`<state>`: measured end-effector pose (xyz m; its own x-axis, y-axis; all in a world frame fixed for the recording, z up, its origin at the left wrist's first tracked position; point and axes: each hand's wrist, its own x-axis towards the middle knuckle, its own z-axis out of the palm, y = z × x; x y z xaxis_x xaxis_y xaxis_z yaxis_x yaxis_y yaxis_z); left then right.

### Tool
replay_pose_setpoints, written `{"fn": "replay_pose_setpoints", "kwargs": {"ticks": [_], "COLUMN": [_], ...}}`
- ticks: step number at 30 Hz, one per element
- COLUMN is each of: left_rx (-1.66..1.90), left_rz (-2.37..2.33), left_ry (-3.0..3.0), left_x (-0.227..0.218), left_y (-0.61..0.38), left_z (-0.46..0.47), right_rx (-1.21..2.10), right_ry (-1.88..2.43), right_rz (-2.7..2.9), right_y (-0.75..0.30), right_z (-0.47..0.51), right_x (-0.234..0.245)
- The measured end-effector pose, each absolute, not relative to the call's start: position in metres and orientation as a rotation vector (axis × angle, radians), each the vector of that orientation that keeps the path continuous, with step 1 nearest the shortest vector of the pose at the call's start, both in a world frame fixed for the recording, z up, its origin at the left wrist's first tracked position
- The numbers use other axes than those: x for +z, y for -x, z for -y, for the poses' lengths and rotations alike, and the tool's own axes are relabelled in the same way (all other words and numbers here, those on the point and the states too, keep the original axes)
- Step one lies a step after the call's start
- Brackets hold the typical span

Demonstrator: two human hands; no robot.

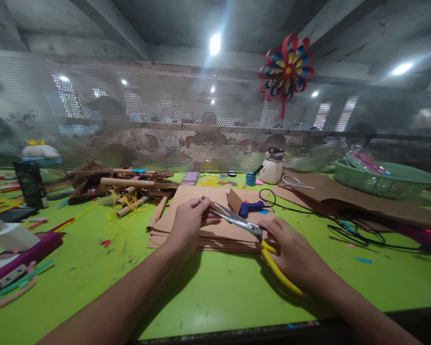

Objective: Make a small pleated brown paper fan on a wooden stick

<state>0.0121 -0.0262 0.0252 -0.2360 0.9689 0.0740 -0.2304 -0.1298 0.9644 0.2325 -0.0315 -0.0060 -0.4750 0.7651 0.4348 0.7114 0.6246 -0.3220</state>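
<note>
My right hand (294, 251) is closed on the yellow handles of a pair of scissors (247, 225), whose blades are slightly apart and point left. Right at the blade tips, my left hand (187, 220) is pinched shut; whatever sits between its fingers is too small to make out. Both hands are over a stack of brown kraft paper (194, 194) on the green table (222, 297). Just beyond the blades lies a blue glue gun (252, 207) with a black cord, beside a small folded brown piece (234, 199).
Brown paper rolls (127, 182) and yellow shreds lie at the left, near a purple power strip (25, 261). A white jug (272, 167) and a blue pot (251, 179) stand behind the stack. A green basket (384, 184) is at the right. A perforated screen closes the back.
</note>
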Motion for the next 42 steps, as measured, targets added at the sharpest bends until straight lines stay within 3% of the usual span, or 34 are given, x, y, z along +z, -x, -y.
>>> {"fn": "replay_pose_setpoints", "kwargs": {"ticks": [42], "left_rx": [1.584], "left_rz": [-1.084], "left_ry": [-0.979], "left_x": [0.0262], "left_y": [-0.0131], "left_z": [0.0263], "right_rx": [0.081], "right_ry": [1.221], "right_rz": [2.317], "right_y": [-0.2340], "right_z": [0.0310], "right_x": [-0.0095]}}
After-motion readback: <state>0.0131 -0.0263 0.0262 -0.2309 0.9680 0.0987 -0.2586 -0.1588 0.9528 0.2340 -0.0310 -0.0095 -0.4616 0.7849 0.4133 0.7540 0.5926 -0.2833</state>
